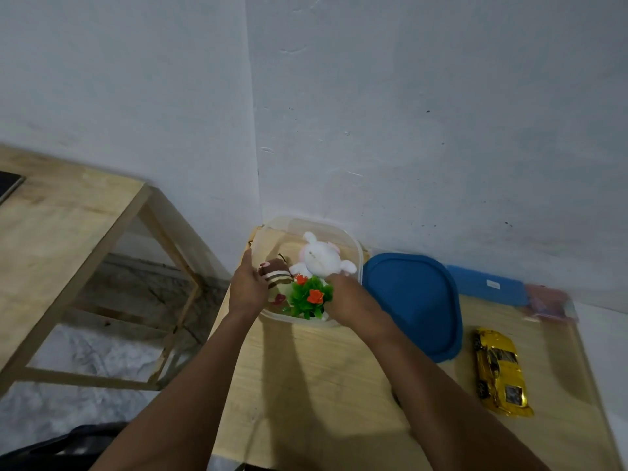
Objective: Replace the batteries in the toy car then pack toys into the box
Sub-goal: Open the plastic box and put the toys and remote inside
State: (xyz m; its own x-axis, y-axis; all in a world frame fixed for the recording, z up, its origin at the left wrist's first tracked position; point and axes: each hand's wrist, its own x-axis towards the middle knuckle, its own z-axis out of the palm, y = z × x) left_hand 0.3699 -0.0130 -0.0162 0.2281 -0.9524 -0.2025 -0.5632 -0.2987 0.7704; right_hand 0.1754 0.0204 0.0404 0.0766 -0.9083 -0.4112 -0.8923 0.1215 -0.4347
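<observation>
**toybox_fan:** Closest up you get the two bare arms, left forearm (190, 385) and right forearm (428, 385), both stretched out over the wooden table (323, 385) toward the clear plastic box (351, 240) by the wall. What are the hands actually doing, though?

**pixelpeeper:** The left hand (246, 287) is pretty much flat. Its fingers are straight and lie along the box's left wall, and the thumb side sits right by the brown striped plush (277, 271) inside. It's not wrapped around anything that I can see. The right hand (346, 297) is at the box's near right corner, up against the fake green plant (307, 297) with the orange flowers. Its fingertips go behind the leaves, so I honestly can't tell if it's gripping or just touching.

**toybox_fan:** And what else is in the box?

**pixelpeeper:** A white plush bunny (321, 256) sits toward the box's far side, just behind the plant and beside the striped plush.

**toybox_fan:** Where's the car?

**pixelpeeper:** The yellow toy car (499, 372) is on the table well to the right of the box, with neither hand on it. A blue lid (411, 300) lies flat between the car and the box, just beside the box's right wall.
</observation>
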